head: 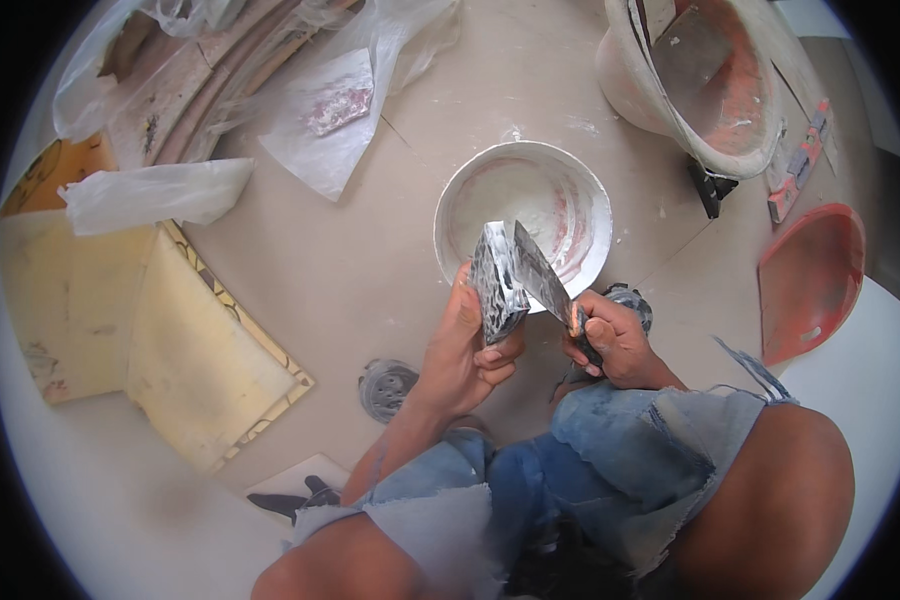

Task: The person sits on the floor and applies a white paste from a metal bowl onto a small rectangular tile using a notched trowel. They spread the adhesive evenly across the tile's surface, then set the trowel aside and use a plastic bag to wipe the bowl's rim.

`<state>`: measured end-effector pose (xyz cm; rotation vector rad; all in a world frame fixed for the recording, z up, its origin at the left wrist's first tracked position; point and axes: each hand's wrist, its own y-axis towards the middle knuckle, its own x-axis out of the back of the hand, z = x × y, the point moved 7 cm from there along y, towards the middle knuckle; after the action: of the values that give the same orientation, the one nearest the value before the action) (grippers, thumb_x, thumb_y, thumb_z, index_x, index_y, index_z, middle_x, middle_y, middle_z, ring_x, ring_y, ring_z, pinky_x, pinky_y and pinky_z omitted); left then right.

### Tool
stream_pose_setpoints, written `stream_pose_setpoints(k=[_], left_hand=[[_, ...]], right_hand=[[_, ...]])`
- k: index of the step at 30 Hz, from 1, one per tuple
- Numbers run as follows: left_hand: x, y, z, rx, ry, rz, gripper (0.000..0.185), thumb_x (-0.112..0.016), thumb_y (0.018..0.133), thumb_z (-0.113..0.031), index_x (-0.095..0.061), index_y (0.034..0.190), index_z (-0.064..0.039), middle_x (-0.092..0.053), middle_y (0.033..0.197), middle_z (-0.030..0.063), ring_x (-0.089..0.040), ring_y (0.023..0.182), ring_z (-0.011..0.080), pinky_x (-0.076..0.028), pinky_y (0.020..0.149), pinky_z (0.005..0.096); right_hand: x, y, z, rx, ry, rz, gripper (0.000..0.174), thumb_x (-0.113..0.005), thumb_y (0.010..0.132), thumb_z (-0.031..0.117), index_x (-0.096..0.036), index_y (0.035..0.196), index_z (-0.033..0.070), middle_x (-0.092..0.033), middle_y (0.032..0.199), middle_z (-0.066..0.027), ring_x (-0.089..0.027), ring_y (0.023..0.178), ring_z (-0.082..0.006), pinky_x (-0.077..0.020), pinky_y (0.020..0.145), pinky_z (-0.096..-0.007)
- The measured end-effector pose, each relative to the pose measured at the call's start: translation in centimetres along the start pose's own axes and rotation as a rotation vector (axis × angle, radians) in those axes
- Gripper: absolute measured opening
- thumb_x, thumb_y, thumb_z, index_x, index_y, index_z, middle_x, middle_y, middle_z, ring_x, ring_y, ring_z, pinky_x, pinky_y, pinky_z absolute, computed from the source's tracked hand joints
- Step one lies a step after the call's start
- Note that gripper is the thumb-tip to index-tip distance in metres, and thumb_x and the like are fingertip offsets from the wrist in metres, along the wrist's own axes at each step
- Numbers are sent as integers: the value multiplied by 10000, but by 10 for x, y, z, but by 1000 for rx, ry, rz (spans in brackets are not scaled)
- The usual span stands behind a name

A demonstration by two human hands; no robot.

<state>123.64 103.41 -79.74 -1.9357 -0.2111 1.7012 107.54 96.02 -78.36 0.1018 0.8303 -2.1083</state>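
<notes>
My left hand (469, 352) grips a plaster-smeared, wedge-shaped metal tool (495, 281), perhaps a trowel or scraper, tilted up over the near rim of a bucket. In my right hand (615, 337) is the dark handle of a putty knife (541, 268), its blade pointing up and left, right beside the other tool; whether they touch I cannot tell. The round white bucket (447, 225) stands on the floor before me, coated inside with whitish paste and reddish streaks.
Right: a plaster-crusted tub (615, 71), a spirit level (800, 165) and a cut red plastic piece (810, 289). Left: yellowish foam-like sheets (202, 360) and plastic film (330, 150). My sandaled feet flank the near floor; a dark-and-white object (292, 499) lies by my left knee.
</notes>
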Motion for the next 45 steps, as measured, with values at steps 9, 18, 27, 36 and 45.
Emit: stream_pose_setpoints(k=[9,18,27,36,45], left_hand=[[13,0,-5,6,-77,175,374,-398,1207,-443,-385,1532,-257,-540,962,11,-402,609,27,-285,483,171],[7,3,16,133,-87,-17,370,-380,1212,-433,-370,1530,-244,-565,993,20,-402,607,25,-284,486,176],[15,3,3,69,-127,52,343,-364,1208,-478,-446,1454,-252,-439,737,-14,-273,510,19,-207,432,180],[18,-2,3,71,-78,39,375,-381,1212,-449,-449,1475,-190,-539,892,18,-367,556,14,-260,442,174],[14,-8,3,75,-65,-61,374,-399,1216,-411,-449,1482,-153,-605,1004,31,-423,577,4,-273,444,164]], right_hand=[[40,-13,17,90,-27,-123,494,-456,1180,505,-631,1093,51,-588,755,-17,-465,568,-41,-375,534,-223],[-5,19,30,224,-213,-9,564,-416,1169,576,-569,1081,40,-570,698,-24,-433,526,-35,-350,491,-232],[25,-9,-4,90,-146,0,556,-522,1143,565,-665,1096,30,-615,754,3,-485,545,-51,-377,515,-239],[34,-22,51,650,-589,-384,262,-738,1039,202,-713,1224,18,-725,885,-75,-663,693,-141,-528,621,-296],[7,-21,64,966,-1013,-278,571,-843,768,-52,-721,1311,74,-723,930,-111,-681,695,-243,-526,582,-356]])
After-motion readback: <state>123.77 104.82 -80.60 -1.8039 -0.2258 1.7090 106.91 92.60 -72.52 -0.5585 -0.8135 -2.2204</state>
